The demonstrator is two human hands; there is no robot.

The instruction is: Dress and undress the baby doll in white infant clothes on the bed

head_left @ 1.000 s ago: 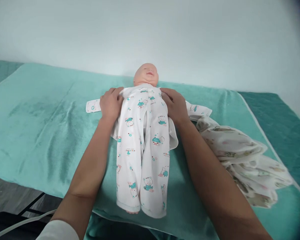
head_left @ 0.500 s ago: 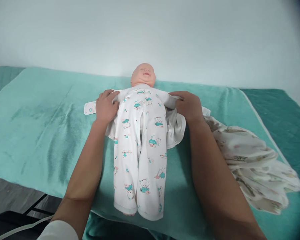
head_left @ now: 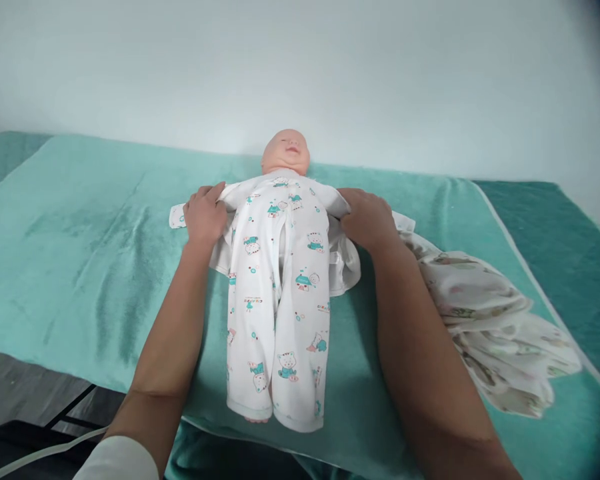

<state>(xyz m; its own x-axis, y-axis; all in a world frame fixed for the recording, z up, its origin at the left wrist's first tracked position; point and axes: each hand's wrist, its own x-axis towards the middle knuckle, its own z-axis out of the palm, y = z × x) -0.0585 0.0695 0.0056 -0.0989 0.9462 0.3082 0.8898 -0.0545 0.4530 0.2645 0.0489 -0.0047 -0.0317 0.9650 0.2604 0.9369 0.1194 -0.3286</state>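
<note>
A baby doll (head_left: 286,152) lies on its back, head toward the wall, with a white printed romper (head_left: 280,280) spread over its front and legs. My left hand (head_left: 206,212) is closed on the romper's shoulder edge on the left. On the other side, my right hand (head_left: 370,219) grips the matching shoulder edge, its fingertips partly hidden. Beneath the romper, a white garment (head_left: 344,267) sticks out at both sides, and its printed sleeve end (head_left: 177,216) shows beyond my left hand. Toes peek from one leg cuff.
A crumpled patterned cloth (head_left: 485,300) lies to the right, beside my right forearm. Green plush fabric (head_left: 80,253) covers the table, its front edge just below the doll's feet. A white wall (head_left: 300,67) rises behind. At lower left are a pale cable (head_left: 45,453) and dark furniture.
My right hand has shifted slightly inward and down toward the doll, bringing the right shoulder edge with it. My left hand has moved slightly outward, still at the left shoulder edge.
</note>
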